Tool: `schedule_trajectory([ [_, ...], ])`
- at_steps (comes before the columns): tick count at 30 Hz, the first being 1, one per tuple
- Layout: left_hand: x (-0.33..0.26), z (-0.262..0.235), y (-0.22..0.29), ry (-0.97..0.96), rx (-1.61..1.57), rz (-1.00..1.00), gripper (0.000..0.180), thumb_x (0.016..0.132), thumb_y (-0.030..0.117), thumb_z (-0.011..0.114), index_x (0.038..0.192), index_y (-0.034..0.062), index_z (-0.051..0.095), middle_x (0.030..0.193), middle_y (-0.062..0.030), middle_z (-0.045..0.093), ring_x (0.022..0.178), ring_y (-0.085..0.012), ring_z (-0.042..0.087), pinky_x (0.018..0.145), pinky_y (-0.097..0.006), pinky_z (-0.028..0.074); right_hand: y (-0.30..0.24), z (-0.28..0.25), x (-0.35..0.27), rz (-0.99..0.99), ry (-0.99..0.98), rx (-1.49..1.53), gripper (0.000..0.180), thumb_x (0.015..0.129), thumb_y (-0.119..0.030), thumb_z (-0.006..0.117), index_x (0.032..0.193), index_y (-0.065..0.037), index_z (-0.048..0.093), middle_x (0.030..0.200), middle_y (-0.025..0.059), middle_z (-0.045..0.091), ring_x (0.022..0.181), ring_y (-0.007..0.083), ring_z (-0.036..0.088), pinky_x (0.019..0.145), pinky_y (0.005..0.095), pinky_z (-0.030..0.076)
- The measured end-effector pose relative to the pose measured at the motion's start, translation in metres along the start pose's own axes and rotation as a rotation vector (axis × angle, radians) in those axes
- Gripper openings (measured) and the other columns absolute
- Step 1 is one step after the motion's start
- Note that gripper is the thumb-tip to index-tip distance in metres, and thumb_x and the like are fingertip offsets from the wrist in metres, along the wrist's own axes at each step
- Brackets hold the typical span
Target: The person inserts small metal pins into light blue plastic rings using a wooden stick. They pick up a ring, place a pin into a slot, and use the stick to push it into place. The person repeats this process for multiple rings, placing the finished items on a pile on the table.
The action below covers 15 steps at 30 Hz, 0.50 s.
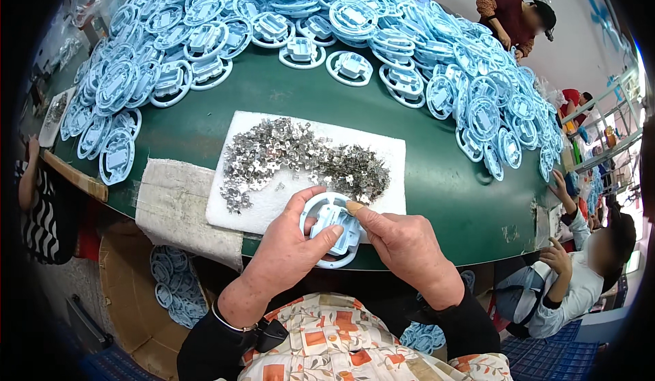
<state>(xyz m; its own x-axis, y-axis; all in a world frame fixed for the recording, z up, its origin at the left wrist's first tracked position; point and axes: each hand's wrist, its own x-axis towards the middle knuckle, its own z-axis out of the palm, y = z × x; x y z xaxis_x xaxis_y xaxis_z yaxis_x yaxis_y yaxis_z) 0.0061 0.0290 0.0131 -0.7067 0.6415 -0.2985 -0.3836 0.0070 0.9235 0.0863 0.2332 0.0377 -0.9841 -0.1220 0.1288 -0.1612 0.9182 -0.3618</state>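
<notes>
A light blue oval plastic part, a ring with a boxy centre, is held over the table's near edge. My left hand grips its left side, the thumb lying across the centre. At the upper right of the part, my right hand is closed, with thumb and forefinger pinched at the rim; a tan cover shows on one fingertip. Whether a small piece sits in that pinch is hidden. Just beyond my hands, a heap of small silvery metal clips lies on a white foam sheet.
A large pile of matching blue parts arcs across the far side of the green table. A pale cloth lies left of the foam. Below is a cardboard box holding more parts. Other people sit around the table, one at right.
</notes>
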Motion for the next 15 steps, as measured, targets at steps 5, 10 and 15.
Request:
schedule_trajectory([
  [5, -0.001, 0.0, 0.0, 0.009, -0.028, 0.006, 0.064, 0.099, 0.015, 0.068, 0.15, -0.0026, 0.033, 0.118, -0.0196, 0.068, 0.097, -0.0143, 0.069, 0.076, -0.029, 0.062, -0.008, -0.001, 0.0, -0.081, 0.046, -0.287, 0.063, 0.077, -0.006, 0.074, 0.138, -0.02, 0.066, 0.062, 0.0029, 0.052, 0.054, 0.0206, 0.06, 0.05, 0.0364, 0.048],
  [10, 0.001, -0.001, -0.008, 0.009, 0.0, 0.042, 0.062, 0.099, 0.013, 0.069, 0.149, -0.0011, 0.035, 0.118, -0.0158, 0.068, 0.098, -0.014, 0.068, 0.073, -0.029, 0.063, 0.004, 0.001, -0.005, -0.126, 0.019, -0.277, 0.063, 0.081, -0.01, 0.071, 0.142, -0.021, 0.063, 0.067, 0.0003, 0.055, 0.057, 0.019, 0.062, 0.05, 0.0352, 0.05],
  [15, -0.001, 0.0, 0.002, 0.012, 0.014, -0.017, 0.062, 0.098, 0.012, 0.069, 0.149, -0.0002, 0.035, 0.118, -0.0157, 0.067, 0.096, -0.0152, 0.068, 0.072, -0.029, 0.064, 0.012, 0.009, -0.005, -0.102, 0.073, -0.136, 0.06, 0.08, -0.01, 0.073, 0.139, -0.023, 0.066, 0.064, 0.0004, 0.052, 0.056, 0.0182, 0.06, 0.049, 0.036, 0.05],
])
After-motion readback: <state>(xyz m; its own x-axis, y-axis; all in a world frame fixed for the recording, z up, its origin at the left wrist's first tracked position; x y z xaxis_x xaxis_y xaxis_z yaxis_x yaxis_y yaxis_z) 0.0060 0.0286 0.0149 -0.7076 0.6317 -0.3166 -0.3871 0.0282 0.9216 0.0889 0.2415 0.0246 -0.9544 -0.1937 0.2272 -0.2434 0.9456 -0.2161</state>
